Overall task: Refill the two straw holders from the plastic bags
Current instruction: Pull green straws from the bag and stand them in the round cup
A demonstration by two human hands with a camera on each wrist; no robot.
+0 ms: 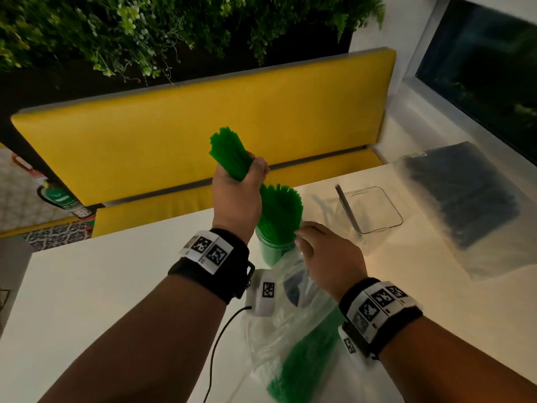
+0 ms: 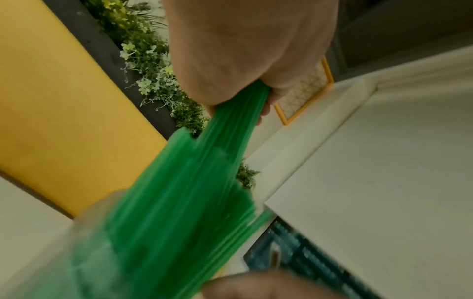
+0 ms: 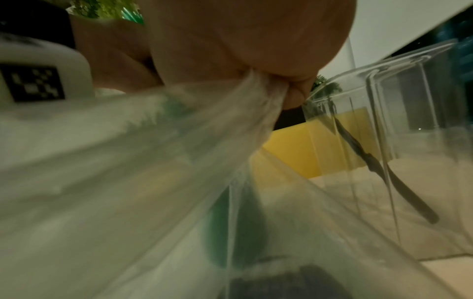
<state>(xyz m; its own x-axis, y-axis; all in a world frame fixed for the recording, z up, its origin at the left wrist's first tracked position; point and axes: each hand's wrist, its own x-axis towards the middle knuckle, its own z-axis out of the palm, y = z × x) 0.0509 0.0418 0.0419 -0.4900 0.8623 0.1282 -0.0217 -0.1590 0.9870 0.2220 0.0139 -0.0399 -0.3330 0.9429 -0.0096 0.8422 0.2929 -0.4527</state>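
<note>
My left hand [image 1: 242,181] grips a bunch of green straws [image 1: 229,154] raised above the table, seen close in the left wrist view as green straws [image 2: 230,129] running out of my fist [image 2: 245,60]. Just below stands a clear holder [image 1: 273,251] packed with upright green straws [image 1: 280,210]. My right hand [image 1: 325,251] pinches the top of a clear plastic bag [image 1: 279,324] with more green straws [image 1: 302,367] in it; the bag [image 3: 153,172] bunches under my fingers [image 3: 297,95]. A second clear holder [image 1: 374,210] holds one dark straw [image 1: 347,207].
A flat plastic bag of dark straws [image 1: 462,196] lies on the white table [image 1: 101,286] at the right. A yellow bench [image 1: 203,123] runs behind the table under hanging plants [image 1: 145,33]. A black cable [image 1: 220,335] trails from my left wrist.
</note>
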